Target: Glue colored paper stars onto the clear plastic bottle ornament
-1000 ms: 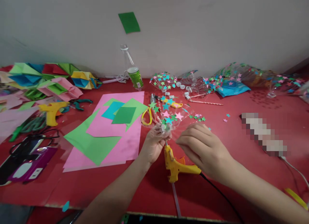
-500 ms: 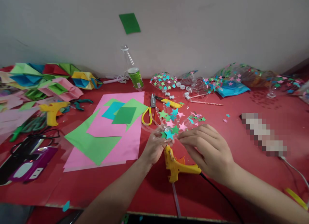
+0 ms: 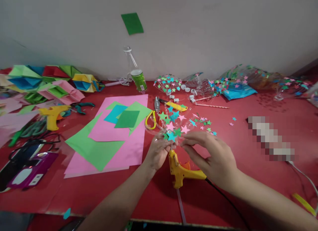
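Note:
My left hand pinches the near end of a clear plastic piece covered with pink, green and blue paper stars, held just above the red table. My right hand grips the same piece from the right, fingers curled on it. Directly under both hands lies a yellow glue gun with a black cord running to the right and a glue stick poking out toward me.
Pink, green and blue paper sheets lie to the left, yellow-handled scissors behind my hands. A second glue gun and folded paper shapes are far left. A clear bottle, star-covered plastic pieces and loose stars stand by the wall.
The star-covered piece came down and tilted toward the table, then turned slightly in my fingers. My right hand slid left and closed on it. The glue gun stayed put.

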Available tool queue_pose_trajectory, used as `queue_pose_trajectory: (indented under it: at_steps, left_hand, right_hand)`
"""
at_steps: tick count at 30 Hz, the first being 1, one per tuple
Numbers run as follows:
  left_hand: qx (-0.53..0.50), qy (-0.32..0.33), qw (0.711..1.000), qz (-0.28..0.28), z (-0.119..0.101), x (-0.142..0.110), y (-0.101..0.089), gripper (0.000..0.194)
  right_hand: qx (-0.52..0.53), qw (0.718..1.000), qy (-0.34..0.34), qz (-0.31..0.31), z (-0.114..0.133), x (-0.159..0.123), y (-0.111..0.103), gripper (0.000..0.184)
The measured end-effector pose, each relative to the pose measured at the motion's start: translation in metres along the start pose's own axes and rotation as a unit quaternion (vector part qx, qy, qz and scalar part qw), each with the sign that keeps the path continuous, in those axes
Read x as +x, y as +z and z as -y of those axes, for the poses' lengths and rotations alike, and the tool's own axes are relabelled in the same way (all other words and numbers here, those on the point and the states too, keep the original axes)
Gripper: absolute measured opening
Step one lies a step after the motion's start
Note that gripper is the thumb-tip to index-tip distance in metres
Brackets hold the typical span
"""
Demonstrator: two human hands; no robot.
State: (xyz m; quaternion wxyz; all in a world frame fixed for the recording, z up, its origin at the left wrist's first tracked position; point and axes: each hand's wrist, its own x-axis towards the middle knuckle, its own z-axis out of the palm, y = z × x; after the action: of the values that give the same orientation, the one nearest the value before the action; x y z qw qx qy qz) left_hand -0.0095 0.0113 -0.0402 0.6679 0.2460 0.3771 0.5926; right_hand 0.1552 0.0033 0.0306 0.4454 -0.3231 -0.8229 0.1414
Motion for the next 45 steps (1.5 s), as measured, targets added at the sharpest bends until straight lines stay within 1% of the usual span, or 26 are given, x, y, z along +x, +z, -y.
queue_pose_trajectory:
  at_steps: [2,6,11,17,20,23,26,30,34,37,40,41,42,43,45]
  left_hand:
    - [-0.001,0.0,1.0,-0.003,0.0,0.0,0.0,0.022]
    - [-0.002,-0.003,1.0,-0.006,-0.001,0.0,0.001,0.022]
    - [0.003,0.004,1.0,-0.016,0.002,0.0,-0.003,0.022]
    - [-0.008,0.002,1.0,-0.013,0.004,0.001,-0.004,0.023]
    - [-0.014,0.005,1.0,-0.001,0.004,0.001,-0.003,0.018]
    - [-0.009,0.005,1.0,0.01,0.005,0.001,-0.004,0.013]
    - [-0.001,0.008,1.0,0.013,0.004,0.001,-0.005,0.012]
    - [0.0,0.001,1.0,-0.009,0.001,0.001,-0.004,0.014]
    - [-0.006,-0.002,1.0,-0.008,0.0,0.001,-0.004,0.016]
    - [-0.021,0.012,1.0,-0.009,0.001,0.003,-0.005,0.017]
    - [-0.025,0.021,0.999,0.009,-0.001,0.004,-0.004,0.015]
    - [-0.026,0.022,0.999,0.012,-0.001,0.004,-0.004,0.014]
    - [-0.028,0.022,0.999,0.013,-0.002,0.004,-0.003,0.012]
    - [-0.034,0.023,0.999,0.01,-0.003,0.004,-0.002,0.011]
    - [-0.047,0.028,0.998,0.004,-0.004,0.003,-0.002,0.015]
  right_hand:
    - [0.001,1.0,0.0,-0.003,0.0,-0.001,0.0,0.014]
    - [-0.005,1.0,-0.026,0.003,-0.001,0.0,0.0,0.012]
    - [0.027,0.998,-0.055,0.007,-0.004,0.0,-0.001,0.012]
    - [0.012,0.995,-0.095,0.016,-0.005,-0.003,-0.002,0.017]
    - [0.013,0.996,-0.087,0.025,-0.003,-0.003,-0.002,0.018]
    - [0.004,0.998,-0.052,0.021,-0.002,-0.002,-0.001,0.013]
    - [-0.01,0.999,-0.036,0.017,-0.002,-0.002,0.0,0.017]
    - [-0.017,0.998,-0.054,0.029,-0.004,-0.002,0.001,0.019]
    - [-0.023,0.997,-0.073,0.026,-0.004,-0.001,0.0,0.023]
    - [-0.02,0.997,-0.077,0.016,-0.002,0.002,-0.007,0.022]
    - [-0.023,0.996,-0.081,0.0,-0.001,0.007,-0.02,0.021]
    - [-0.025,0.996,-0.084,0.005,0.0,0.009,-0.024,0.022]
    - [-0.031,0.995,-0.088,0.023,-0.001,0.011,-0.028,0.024]
    - [-0.045,0.993,-0.092,0.054,-0.001,0.013,-0.032,0.025]
    - [-0.081,0.983,-0.097,0.132,-0.002,0.016,-0.035,0.027]
